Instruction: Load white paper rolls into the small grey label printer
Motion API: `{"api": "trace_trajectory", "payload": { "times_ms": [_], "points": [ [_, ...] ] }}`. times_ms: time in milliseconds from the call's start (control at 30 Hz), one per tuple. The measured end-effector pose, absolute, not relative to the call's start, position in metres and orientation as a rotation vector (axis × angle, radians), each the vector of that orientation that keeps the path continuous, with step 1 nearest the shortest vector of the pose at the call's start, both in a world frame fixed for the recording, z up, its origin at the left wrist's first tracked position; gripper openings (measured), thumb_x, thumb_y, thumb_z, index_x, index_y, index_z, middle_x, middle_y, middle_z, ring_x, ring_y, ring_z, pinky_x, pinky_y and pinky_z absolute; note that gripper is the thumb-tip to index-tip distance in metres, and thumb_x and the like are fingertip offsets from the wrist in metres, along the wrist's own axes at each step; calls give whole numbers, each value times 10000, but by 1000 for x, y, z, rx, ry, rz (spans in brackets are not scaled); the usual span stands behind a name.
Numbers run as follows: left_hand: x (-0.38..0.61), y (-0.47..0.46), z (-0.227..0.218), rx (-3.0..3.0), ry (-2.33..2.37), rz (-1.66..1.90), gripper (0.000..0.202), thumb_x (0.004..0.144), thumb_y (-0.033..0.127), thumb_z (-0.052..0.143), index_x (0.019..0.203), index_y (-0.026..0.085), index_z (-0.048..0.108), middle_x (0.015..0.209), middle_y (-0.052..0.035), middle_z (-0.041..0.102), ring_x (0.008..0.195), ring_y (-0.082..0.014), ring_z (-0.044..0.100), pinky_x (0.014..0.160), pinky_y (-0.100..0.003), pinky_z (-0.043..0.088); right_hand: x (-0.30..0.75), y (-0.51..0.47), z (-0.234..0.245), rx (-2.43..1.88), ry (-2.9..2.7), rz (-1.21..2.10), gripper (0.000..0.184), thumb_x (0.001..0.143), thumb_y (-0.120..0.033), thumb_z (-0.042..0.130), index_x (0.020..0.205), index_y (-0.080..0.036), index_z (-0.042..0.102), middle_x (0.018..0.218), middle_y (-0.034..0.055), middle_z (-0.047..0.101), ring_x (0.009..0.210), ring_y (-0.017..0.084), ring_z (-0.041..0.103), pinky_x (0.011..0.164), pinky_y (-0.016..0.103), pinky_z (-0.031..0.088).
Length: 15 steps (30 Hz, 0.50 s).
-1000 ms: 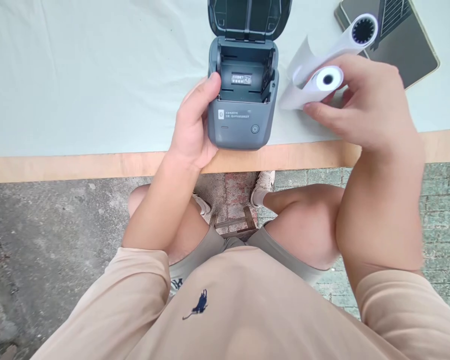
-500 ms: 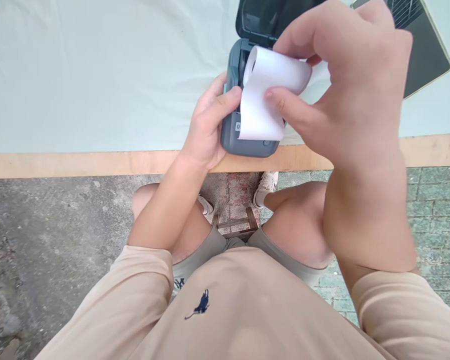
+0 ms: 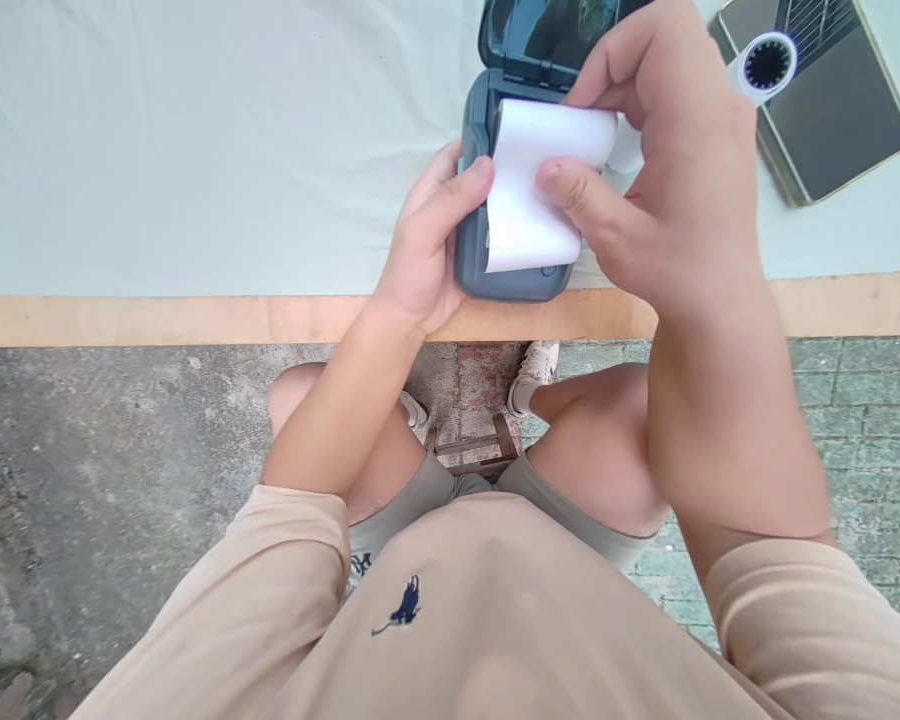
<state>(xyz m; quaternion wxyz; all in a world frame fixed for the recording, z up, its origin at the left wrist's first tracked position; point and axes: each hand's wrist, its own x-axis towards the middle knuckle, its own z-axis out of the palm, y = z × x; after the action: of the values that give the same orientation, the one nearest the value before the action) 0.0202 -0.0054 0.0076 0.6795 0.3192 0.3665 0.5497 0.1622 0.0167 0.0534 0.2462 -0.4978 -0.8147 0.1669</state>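
A small grey label printer stands at the near edge of the table with its lid swung open. My left hand grips the printer's left side, thumb on its top edge. My right hand is closed on a white paper roll and holds it over the printer's open bay. The roll's loose end hangs down over the printer's front.
A second paper roll with a dark core lies at the back right, partly on a flat dark device. A pale cloth covers the table. Below are my knees, shoes and a paved floor.
My right hand carried the paper roll from the right side of the table to above the printer's open bay, and it now sits lower. My left hand kept its hold on the printer.
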Motion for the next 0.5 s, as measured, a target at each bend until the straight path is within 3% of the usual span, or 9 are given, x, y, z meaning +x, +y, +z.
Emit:
{"api": "trace_trajectory", "payload": {
  "times_ms": [133,300,500],
  "points": [
    [20,-6,7,743,842,1217,218,777,369,391,877,239,534,684,0,532,824,-147,597,696,-238,483,162,17,51,-1214,-2164,473,360,783,-417,416,964,-112,476,919,50,455,802,69,406,744,219,346],
    [20,-6,5,715,794,1256,186,783,352,407,883,242,520,855,1,574,857,-142,595,704,-231,485,163,18,50,-1210,-2158,530,294,713,-331,531,924,-133,477,925,26,476,862,90,456,800,236,372],
    [19,-6,3,716,780,1236,204,785,358,409,900,232,520,854,0,582,839,-146,602,707,-239,485,161,16,52,-1380,-2131,537,292,665,-329,582,890,-171,485,955,-11,512,921,118,455,848,273,387]
  ]
}}
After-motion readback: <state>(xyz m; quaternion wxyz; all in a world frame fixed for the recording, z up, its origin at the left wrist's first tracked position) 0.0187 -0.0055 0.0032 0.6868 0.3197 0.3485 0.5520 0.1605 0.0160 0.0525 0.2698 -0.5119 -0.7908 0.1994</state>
